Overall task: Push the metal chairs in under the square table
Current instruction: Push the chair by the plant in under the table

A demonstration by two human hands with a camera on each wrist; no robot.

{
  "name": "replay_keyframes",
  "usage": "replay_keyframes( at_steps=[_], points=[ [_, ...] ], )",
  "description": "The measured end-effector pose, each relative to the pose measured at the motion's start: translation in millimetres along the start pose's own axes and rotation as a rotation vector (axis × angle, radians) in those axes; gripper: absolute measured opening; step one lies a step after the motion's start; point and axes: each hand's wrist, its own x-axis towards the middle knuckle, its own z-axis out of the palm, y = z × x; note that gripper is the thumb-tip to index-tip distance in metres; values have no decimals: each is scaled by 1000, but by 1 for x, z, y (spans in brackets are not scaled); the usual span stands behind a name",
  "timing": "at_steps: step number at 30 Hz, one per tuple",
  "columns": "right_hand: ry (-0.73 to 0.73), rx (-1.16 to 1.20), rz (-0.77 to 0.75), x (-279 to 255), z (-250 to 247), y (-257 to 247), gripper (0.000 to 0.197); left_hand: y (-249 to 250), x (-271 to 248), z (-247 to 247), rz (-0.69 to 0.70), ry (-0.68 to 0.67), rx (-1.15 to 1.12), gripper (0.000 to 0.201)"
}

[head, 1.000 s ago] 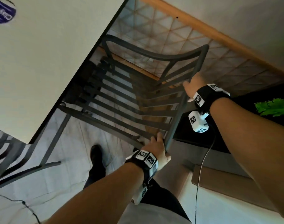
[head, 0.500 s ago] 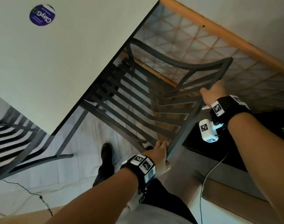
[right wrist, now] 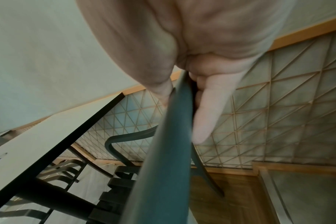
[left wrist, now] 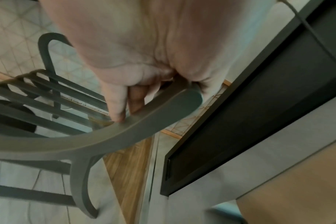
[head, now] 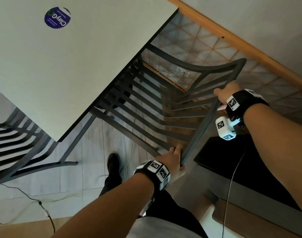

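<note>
At frame centre, the metal chair (head: 146, 107) sits with its slatted seat partly under the white desk (head: 78, 66). The left hand (head: 170, 160) grips the near end of its top rail, fingers (left wrist: 115, 103) curled over; the right hand (head: 227, 91) clasps the far end.

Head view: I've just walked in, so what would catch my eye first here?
A dark slatted metal chair fills the middle, its seat partly under a pale square table at upper left. The left hand and right hand both grip its top rail. On the table, a round purple sticker stands out, and a second chair shows at far left.
</note>
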Motion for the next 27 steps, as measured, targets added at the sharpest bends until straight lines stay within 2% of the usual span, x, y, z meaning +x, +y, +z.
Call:
replay_keyframes(
  at_steps=[3,8,19,22,27],
  points=[
    [-17,-13,-19,6,-2,0,35,7,6,-3,-16,-6,20,88],
    [-11,-17,-25,7,0,8,48,4,1,-2,-28,-49,2,88],
    [-32,-25,-36,-8,6,19,37,-11,-10,-5,50,-65,57,88],
    [-51,-61,-35,-13,5,17,27,-16,-7,-5,73,-69,45,92],
    [-53,-71,-58,-13,3,23,28,-18,-3,-12,98,-32,54,91]
  ],
)
